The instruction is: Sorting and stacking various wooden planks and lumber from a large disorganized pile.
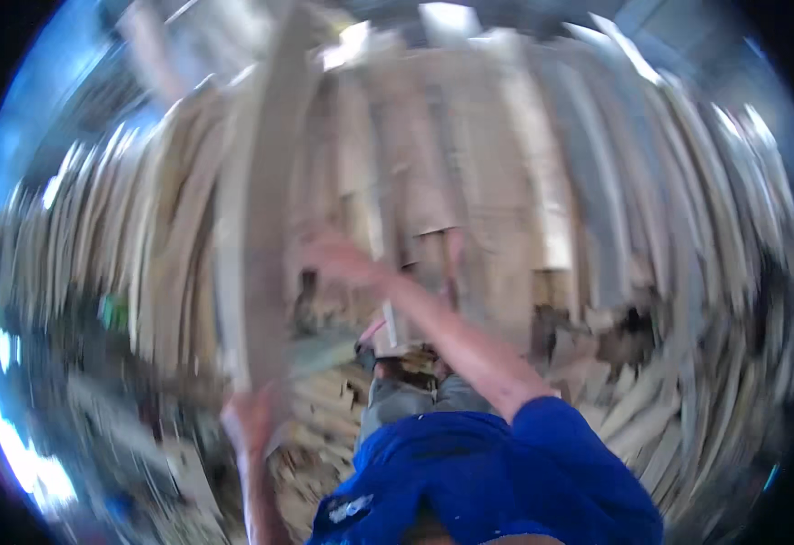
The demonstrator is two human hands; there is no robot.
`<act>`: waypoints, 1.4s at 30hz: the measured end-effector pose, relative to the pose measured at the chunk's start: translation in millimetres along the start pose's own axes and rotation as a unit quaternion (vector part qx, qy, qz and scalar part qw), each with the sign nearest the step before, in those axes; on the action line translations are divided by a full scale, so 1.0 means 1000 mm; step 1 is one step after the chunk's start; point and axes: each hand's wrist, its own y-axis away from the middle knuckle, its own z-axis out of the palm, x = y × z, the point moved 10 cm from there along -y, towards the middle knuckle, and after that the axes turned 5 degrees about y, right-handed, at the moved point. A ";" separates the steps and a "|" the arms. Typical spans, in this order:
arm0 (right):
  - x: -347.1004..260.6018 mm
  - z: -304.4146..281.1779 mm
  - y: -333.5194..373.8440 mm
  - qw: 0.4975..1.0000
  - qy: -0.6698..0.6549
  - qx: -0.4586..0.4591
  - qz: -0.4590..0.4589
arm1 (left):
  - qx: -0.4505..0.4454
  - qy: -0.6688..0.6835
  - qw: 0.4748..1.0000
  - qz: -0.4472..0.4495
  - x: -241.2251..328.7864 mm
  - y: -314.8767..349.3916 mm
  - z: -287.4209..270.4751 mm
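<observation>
A long, pale wooden board (265, 218) stands nearly upright in front of me, left of centre, reaching to the top of the view. My left hand (252, 416) is closed around its lower end. Across my body my right arm stretches leftward, bringing my right hand (332, 256) to the board's right edge, partway up. Motion smears its fingers, so whether they grip the board or only touch it does not show.
Rows of upright boards (497, 154) lean side by side along the far side, curving round left and right. Wood scraps (324, 400) litter the floor near my feet. A small green thing (114, 312) shows at left. At upper left is a blurred, skin-toned shape (150, 50).
</observation>
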 end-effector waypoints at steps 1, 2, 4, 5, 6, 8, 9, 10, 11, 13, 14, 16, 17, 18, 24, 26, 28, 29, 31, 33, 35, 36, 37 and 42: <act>-0.004 0.006 -0.009 0.987 0.082 0.048 0.129 | 0.054 0.014 0.998 0.031 -0.049 -0.027 -0.022; -0.012 0.003 -0.011 0.985 0.113 0.068 0.113 | 0.017 0.147 0.988 0.035 -0.106 -0.067 -0.038; -0.014 -0.057 0.015 0.972 0.165 0.129 0.111 | 0.015 0.157 0.984 0.081 -0.075 -0.137 -0.073; -0.004 -0.082 0.044 0.967 0.129 0.127 0.180 | -0.010 0.211 0.970 0.116 -0.089 -0.177 -0.081; 0.001 -0.087 0.069 0.962 0.081 0.108 0.240 | 0.053 0.125 0.988 0.073 -0.147 -0.217 -0.096; 0.002 -0.128 0.142 0.937 0.018 0.164 0.307 | 0.105 0.031 0.993 0.050 -0.199 -0.266 -0.102; -0.005 -0.144 0.193 0.875 -0.019 0.240 0.421 | 0.066 -0.059 0.996 -0.013 -0.214 -0.286 -0.093; 0.038 -0.188 0.249 0.878 0.132 0.255 0.383 | 0.023 -0.151 0.987 -0.055 -0.198 -0.312 -0.077; 0.061 -0.205 0.308 0.838 0.101 0.347 0.409 | 0.020 0.105 0.994 0.033 -0.186 -0.312 -0.053; 0.055 -0.245 0.428 0.787 0.384 0.320 0.362 | -0.137 0.228 0.960 0.089 -0.106 -0.288 0.073; 0.058 -0.267 0.471 0.776 0.313 0.387 0.388 | -0.257 0.050 0.950 0.168 -0.098 -0.279 0.113; -0.003 -0.264 0.588 0.643 0.510 0.448 0.356 | -0.374 0.025 0.908 0.188 -0.007 -0.188 0.227; -0.012 -0.266 0.638 0.591 0.407 0.501 0.484 | -0.478 0.132 0.863 0.098 0.035 -0.123 0.254; -0.012 -0.274 0.648 0.548 0.292 0.531 0.577 | -0.487 0.014 0.855 0.180 0.019 -0.125 0.280; -0.117 -0.249 0.802 0.295 0.399 0.594 0.633 | -0.532 0.053 0.765 0.360 0.209 0.041 0.355; -0.133 -0.258 0.814 0.270 0.433 0.565 0.649 | -0.541 0.111 0.755 0.353 0.237 0.053 0.364; -0.147 -0.275 0.831 0.238 0.461 0.519 0.679 | -0.507 0.103 0.779 0.354 0.264 0.056 0.355; -0.148 -0.280 0.846 0.207 0.487 0.510 0.678 | -0.517 0.099 0.771 0.358 0.274 0.059 0.358; -0.142 -0.290 0.871 0.184 0.493 0.507 0.682 | -0.520 0.095 0.774 0.349 0.270 0.052 0.367; -0.140 -0.310 0.878 0.188 0.478 0.523 0.681 | -0.496 0.095 0.785 0.359 0.255 0.033 0.375; -0.136 -0.330 0.884 0.206 0.460 0.521 0.689 | -0.480 0.092 0.782 0.386 0.252 0.021 0.384; -0.134 -0.340 0.891 0.224 0.464 0.510 0.689 | -0.486 0.090 0.798 0.345 0.246 0.016 0.390; -0.135 -0.348 0.902 0.222 0.461 0.512 0.690 | -0.491 0.087 0.813 0.302 0.239 0.012 0.398; -0.129 -0.392 0.940 0.239 0.474 0.487 0.694 | -0.494 0.115 0.810 0.293 0.277 0.044 0.423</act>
